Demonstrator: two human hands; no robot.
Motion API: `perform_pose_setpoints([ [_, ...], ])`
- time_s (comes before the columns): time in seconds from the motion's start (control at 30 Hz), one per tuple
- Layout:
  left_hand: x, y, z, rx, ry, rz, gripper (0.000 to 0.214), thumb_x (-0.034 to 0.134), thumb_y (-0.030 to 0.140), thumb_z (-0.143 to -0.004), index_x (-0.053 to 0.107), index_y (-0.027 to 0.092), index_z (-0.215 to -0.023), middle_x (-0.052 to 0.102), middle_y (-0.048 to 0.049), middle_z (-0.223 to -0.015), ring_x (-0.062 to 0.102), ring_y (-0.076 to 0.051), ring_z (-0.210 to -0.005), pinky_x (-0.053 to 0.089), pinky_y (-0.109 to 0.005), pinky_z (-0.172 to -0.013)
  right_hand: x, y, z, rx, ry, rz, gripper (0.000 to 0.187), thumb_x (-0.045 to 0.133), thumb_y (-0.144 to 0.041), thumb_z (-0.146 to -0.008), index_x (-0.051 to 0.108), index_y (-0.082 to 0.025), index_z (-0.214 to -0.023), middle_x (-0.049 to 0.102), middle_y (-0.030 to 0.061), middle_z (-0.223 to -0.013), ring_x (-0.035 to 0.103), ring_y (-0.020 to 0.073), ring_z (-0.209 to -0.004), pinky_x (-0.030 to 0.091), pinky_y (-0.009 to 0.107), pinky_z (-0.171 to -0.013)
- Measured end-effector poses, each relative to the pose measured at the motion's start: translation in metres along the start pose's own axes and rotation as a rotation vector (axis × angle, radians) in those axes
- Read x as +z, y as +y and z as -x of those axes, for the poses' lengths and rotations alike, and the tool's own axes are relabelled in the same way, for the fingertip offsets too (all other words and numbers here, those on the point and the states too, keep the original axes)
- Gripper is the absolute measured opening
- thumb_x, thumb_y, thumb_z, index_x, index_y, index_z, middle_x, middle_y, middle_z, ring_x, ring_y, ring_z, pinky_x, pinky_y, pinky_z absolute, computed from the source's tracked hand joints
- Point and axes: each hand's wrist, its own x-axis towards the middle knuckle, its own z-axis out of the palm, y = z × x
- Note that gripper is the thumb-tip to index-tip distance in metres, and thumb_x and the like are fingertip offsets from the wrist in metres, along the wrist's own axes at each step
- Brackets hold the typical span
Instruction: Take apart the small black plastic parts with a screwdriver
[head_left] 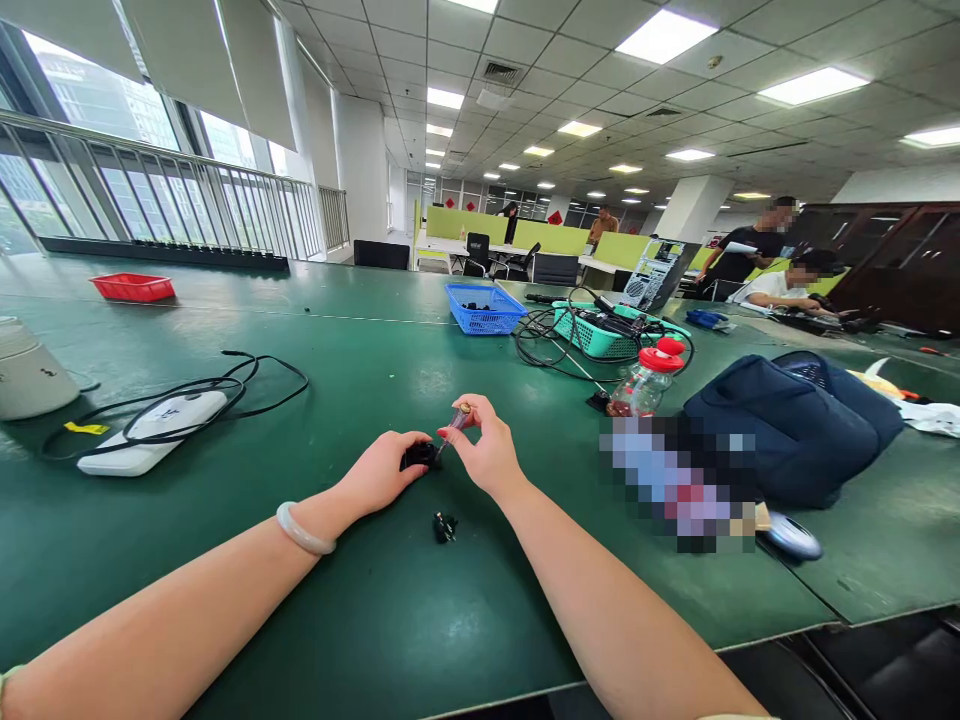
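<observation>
Low over the middle of the green table [360, 600], my left hand [379, 470] is closed around a small black part [420, 457], whose exact kind I cannot make out. My right hand [484, 445] pinches a short screwdriver [459, 417] by its handle, with the shaft slanting down to the black part's right end. Whether the tip sits in a screw is too small to tell. Just nearer to me on the tabletop lies another small black piece [444, 527] with shiny metal prongs, apart from both hands.
A white device with a black cable [161, 430] and a red tray [133, 287] lie left. Ahead are a blue basket [486, 310] and a green basket [600, 342] of cables. A red-lidded jar [646, 385] and dark blue bag [787, 430] stand right. People are farther back.
</observation>
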Motion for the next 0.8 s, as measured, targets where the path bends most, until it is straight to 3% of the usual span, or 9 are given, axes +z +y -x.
perform_pose_setpoints([
  [0.2, 0.0, -0.001, -0.001, 0.002, -0.002, -0.004, 0.038, 0.067, 0.027, -0.083, 0.071, 0.023, -0.12, 0.076, -0.0093, -0.112, 0.068, -0.029, -0.107, 0.054, -0.044, -0.099, -0.002, -0.009, 0.005, -0.138, 0.076, -0.047, 0.023, 0.061, -0.028, -0.09, 0.06, -0.03, -0.113, 0.071, 0.0021, -0.091, 0.068, 0.0205, -0.082, 0.054, 0.038, -0.087],
  [0.5, -0.001, 0.001, 0.0, 0.017, -0.02, -0.019, 0.038, 0.065, 0.025, -0.084, 0.07, 0.022, -0.122, 0.075, -0.0093, -0.114, 0.068, -0.029, -0.108, 0.053, -0.044, -0.1, 0.005, -0.001, 0.006, -0.168, -0.134, 0.006, 0.033, 0.053, -0.018, -0.091, 0.065, -0.031, -0.118, 0.074, 0.0024, -0.096, 0.069, 0.0197, -0.089, 0.055, 0.037, -0.091],
  [0.8, -0.001, 0.001, 0.001, 0.065, 0.035, -0.026, 0.038, 0.062, 0.027, -0.088, 0.07, 0.019, -0.124, 0.074, -0.011, -0.117, 0.066, -0.03, -0.112, 0.053, -0.047, -0.104, 0.004, 0.005, 0.001, -0.14, -0.143, 0.004, 0.035, 0.047, -0.018, -0.095, 0.061, -0.027, -0.126, 0.073, 0.0027, -0.097, 0.071, 0.0167, -0.088, 0.057, 0.033, -0.089],
])
